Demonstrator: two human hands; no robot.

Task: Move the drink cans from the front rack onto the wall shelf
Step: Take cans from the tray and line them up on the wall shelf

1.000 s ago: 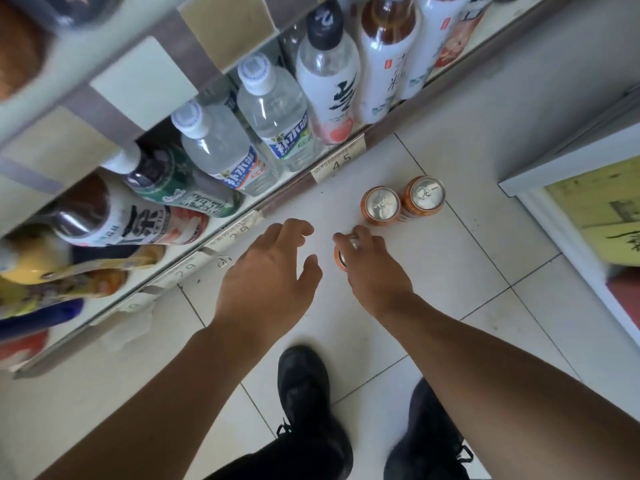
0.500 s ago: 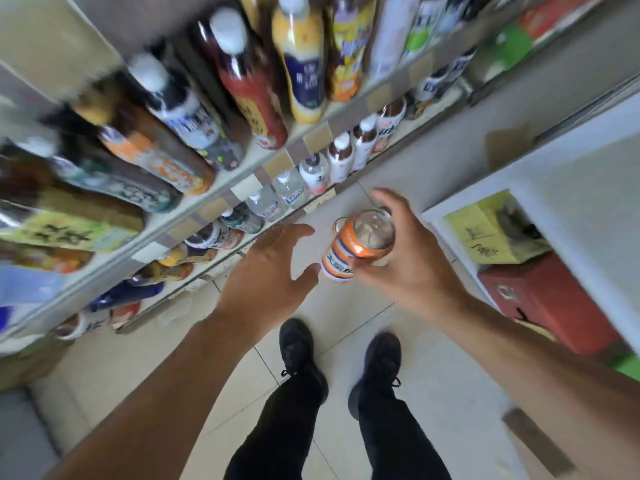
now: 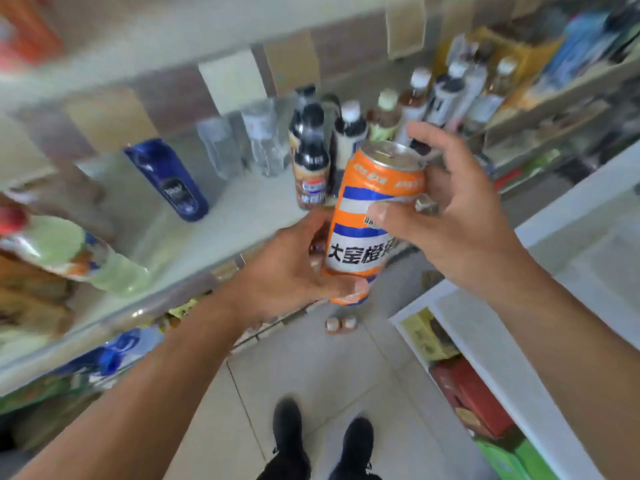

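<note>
Both hands on one orange can (image 3: 372, 216) here, held up in the air in front of the wall shelf (image 3: 214, 230). The left hand (image 3: 287, 271) cups the can's lower end, thumb wrapped across the front near the base. The right hand (image 3: 450, 216) grips the upper half, thumb pressed on the label, fingers curled round the far side by the rim. The can tilts a touch, silver top leaning towards the shelving, and it hangs just off the shelf's front edge, touching no board.

On that shelf, plenty of bare pale surface along the front edge, between a blue bottle (image 3: 169, 181) lying tipped over towards the left and a dark-capped bottle (image 3: 310, 164) standing near the can. More bottles crowd the back and run off to the right; they are blurred, hard to read. At the far left edge a pale green bottle (image 3: 79, 258) lies on its side.

Down on the tiled floor (image 3: 311, 375), two more cans (image 3: 341, 323) stand side by side, touching, close to the foot of the shelving. Black shoes (image 3: 322, 441) sit further back, open tile between them and the pair. To the right, a white unit (image 3: 540, 341) with its edge bordering the aisle.
</note>
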